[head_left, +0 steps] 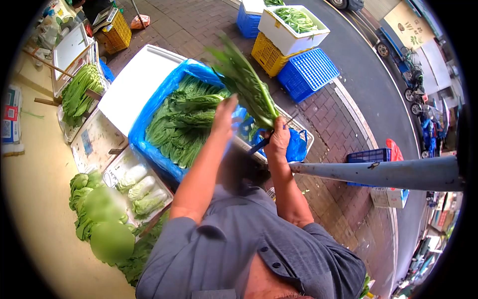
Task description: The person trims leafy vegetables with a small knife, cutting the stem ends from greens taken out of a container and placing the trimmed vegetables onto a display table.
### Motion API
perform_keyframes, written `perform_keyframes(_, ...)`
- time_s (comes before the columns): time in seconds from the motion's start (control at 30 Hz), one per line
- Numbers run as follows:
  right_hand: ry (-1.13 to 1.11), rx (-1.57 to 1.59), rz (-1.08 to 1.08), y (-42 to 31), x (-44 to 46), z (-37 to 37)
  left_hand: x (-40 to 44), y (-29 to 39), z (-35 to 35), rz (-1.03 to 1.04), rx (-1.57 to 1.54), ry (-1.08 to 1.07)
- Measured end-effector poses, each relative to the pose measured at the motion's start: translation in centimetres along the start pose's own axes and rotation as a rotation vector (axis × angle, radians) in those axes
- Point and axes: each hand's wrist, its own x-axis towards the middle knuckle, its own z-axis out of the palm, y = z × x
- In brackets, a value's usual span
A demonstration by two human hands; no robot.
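A bunch of long leafy greens [244,82] is held upright by its stem end in my right hand [279,138], whose fingers are wrapped round it. A dark strap or handle also shows at that hand. My left hand [226,115] is raised beside the leaves, blurred, and its fingers are hard to make out. Below and left of it, a box lined with blue plastic [137,119] holds a heap of leafy greens [184,117]. Under my right hand, a blue plastic bag [297,147] lies in a white tray [311,139].
Pale cabbages [144,189] lie in a white foam box at lower left. A metal pole [378,172] juts in from the right. Blue crate [308,72] and yellow crate [269,55] stand ahead, near a white foam box of greens [294,42]. A road runs along the right.
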Motion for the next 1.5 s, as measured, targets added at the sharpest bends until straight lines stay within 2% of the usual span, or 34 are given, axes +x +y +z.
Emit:
perform_keyframes(0.1,0.009,0.195,0.215,-0.6,-0.4,0.4,-1.3,-2.5,-0.1,0.011,-0.119,0.126)
perform_keyframes(0.2,-0.046,0.374,0.374,0.3,-1.6,0.0,-0.3,-4.1,0.5,0.04,-0.445,-0.406)
perform_keyframes(0.23,-0.038,0.304,0.419,0.4,-2.1,0.0,-0.5,-3.6,1.1,0.066,-0.53,-0.583)
perform_keyframes(0.27,-0.035,0.236,0.462,0.3,-2.6,0.2,0.8,-4.6,0.5,0.042,-0.641,-0.679)
perform_keyframes(0.3,-0.034,0.169,0.503,0.4,-3.0,0.3,0.3,-4.0,0.6,-0.006,-0.629,-0.613)
perform_keyframes(0.33,0.02,-0.002,0.451,0.6,-3.3,0.3,0.2,-4.1,0.5,0.044,-0.64,-0.584)
perform_keyframes(0.43,-0.056,-0.557,-0.106,1.7,-3.9,-1.3,0.4,-5.3,-0.1,0.146,-0.622,-0.454)
perform_keyframes(0.5,-0.19,-0.906,-0.602,2.4,-4.2,-2.2,0.5,-6.1,-1.0,0.165,-0.627,-0.392)
perform_keyframes(0.57,-0.212,-1.128,-0.877,2.6,-4.3,-1.9,0.3,-6.4,-1.4,0.147,-0.658,-0.381)
perform_keyframes(0.67,-0.276,-1.094,-0.774,3.5,-4.6,-2.4,-0.5,-7.0,-1.9,0.246,-0.587,-0.251)
perform_keyframes(0.77,-0.343,-0.977,-0.495,4.7,-4.5,-3.5,-1.0,-7.9,-3.4,0.274,-0.538,-0.191)
perform_keyframes(0.8,-0.365,-0.99,-0.527,4.4,-4.8,-3.1,-1.0,-8.4,-4.0,0.286,-0.525,-0.178)
perform_keyframes(0.97,-0.2,-0.396,-0.101,3.4,-5.2,-1.7,-3.4,-8.4,-6.7,0.294,-0.53,-0.067)
perform_keyframes(1.0,-0.143,-0.325,-0.072,2.9,-5.1,-1.4,-4.1,-8.4,-7.4,0.281,-0.552,-0.013)
perform_keyframes(1.07,-0.035,-0.239,0.001,3.0,-4.4,-2.1,-5.4,-7.9,-8.7,0.309,-0.619,-0.049)
perform_keyframes(1.1,-0.085,-0.178,0.085,4.7,-3.0,-4.8,-6.2,-8.1,-10.1,0.326,-0.658,-0.046)
perform_keyframes(1.17,-0.057,-0.231,0.22,6.4,-2.2,-7.7,-7.1,-9.7,-12.3,0.319,-0.688,0.067)
perform_keyframes(1.23,0.233,-0.332,0.274,8.9,-3.9,-9.1,-10.9,-9.2,-13.7,0.393,-0.75,0.001)
perform_keyframes(1.3,0.195,-0.42,0.447,12.2,-2.2,-14.8,-14.5,-9.5,-14.3,0.51,-0.782,0.135)
perform_keyframes(1.37,0.006,-0.536,0.442,12.6,-2.7,-15.1,-18.5,-10.1,-15.1,0.562,-0.809,0.25)
perform_keyframes(1.4,-0.124,-0.594,0.413,14.8,-0.5,-17.7,-20.2,-11.1,-15.5,0.602,-0.829,0.298)
perform_keyframes(1.47,-0.214,-0.672,0.405,13.4,-3.4,-13.6,-23.7,-13.3,-16.5,0.665,-0.868,0.363)
perform_keyframes(1.5,-0.269,-0.721,0.394,13.3,-4.2,-12.5,-26.4,-12.8,-15.8,0.787,-0.851,0.452)
